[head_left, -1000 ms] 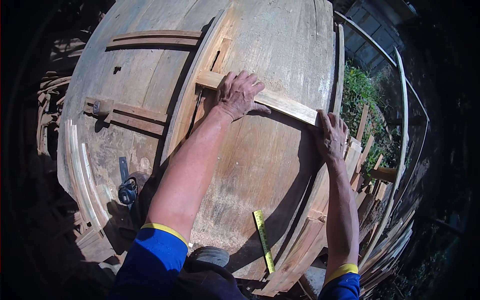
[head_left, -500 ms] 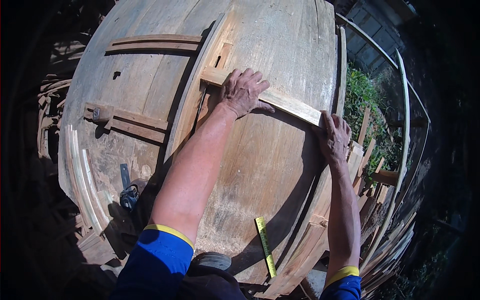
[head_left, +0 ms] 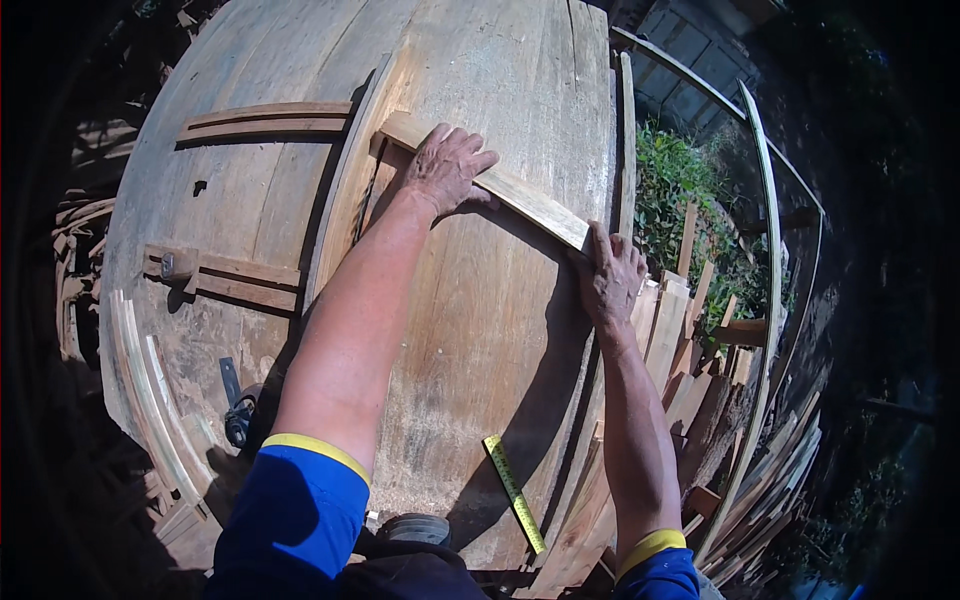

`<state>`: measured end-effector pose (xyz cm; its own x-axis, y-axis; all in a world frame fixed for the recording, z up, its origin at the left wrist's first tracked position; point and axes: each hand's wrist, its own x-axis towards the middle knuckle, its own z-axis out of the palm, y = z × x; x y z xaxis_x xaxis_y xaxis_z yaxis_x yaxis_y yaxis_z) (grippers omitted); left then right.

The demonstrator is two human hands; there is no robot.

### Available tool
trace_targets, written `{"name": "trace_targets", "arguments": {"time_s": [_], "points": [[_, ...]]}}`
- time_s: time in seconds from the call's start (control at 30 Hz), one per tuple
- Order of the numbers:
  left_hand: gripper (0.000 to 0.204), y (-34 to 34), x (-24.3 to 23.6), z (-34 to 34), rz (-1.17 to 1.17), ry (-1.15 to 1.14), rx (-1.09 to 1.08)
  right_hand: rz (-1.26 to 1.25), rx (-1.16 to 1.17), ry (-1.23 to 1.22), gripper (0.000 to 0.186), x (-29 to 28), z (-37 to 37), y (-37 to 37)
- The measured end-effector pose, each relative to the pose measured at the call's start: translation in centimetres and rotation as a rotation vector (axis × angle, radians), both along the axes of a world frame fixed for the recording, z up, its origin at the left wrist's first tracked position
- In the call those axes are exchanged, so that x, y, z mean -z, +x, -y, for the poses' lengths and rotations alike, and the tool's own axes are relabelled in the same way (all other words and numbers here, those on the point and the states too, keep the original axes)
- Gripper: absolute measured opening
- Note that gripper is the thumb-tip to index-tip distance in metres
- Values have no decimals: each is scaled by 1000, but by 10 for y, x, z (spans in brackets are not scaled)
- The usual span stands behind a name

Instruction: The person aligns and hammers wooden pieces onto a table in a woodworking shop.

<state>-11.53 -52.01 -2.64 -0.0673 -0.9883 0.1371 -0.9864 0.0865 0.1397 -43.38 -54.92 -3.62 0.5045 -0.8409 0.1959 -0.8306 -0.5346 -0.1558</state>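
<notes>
A pale, flat wooden strip (head_left: 532, 206) lies slantwise across the wooden tabletop (head_left: 470, 340). My left hand (head_left: 448, 172) grips it near its left end, fingers curled over the far edge and thumb at the near side. At its right end, my right hand (head_left: 612, 280) is closed around the wood. The strip's left end rests over a long wooden rail (head_left: 352, 185) running away from me. Part of a darker wooden piece shows beneath the strip, beside my left wrist.
A yellow measuring strip (head_left: 513, 495) lies near me. On the left are paired battens (head_left: 265, 122), a wooden tool (head_left: 180, 266) on more battens, a dark tool (head_left: 238, 418) and long pale strips (head_left: 150, 390). Stacked offcuts (head_left: 770, 490) and green plants (head_left: 680, 185) are at right.
My left hand has pushed the strip's left end farther away along the rail, covering a slotted piece seen before. Both hands keep their grip. The whole view has shifted slightly.
</notes>
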Motion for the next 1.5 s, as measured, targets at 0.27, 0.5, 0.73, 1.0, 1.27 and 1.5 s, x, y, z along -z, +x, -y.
{"name": "trace_targets", "arguments": {"time_s": [0.27,0.5,0.73,1.0,1.27,1.5], "points": [[73,-56,-10,-55,26,123,108,-118,43,-3,65,-8,-79,-56],[54,-158,-91,-182,-99,85,144,-23,-109,343,30,-59,-186,-184],[38,-125,-139,-371,-949,-371,-404,106,-59,864,46,-94,-301,-253],[36,-104,-98,-432,-1798,287,-536,416,174,1581,57,-82,-390,-265],[24,-94,-54,-462,-1083,69,-722,-209,-297,932,62,-109,-372,-193],[27,-112,-60,-505,-761,-90,-899,-156,-417,346,53,-88,-270,-135]]}}
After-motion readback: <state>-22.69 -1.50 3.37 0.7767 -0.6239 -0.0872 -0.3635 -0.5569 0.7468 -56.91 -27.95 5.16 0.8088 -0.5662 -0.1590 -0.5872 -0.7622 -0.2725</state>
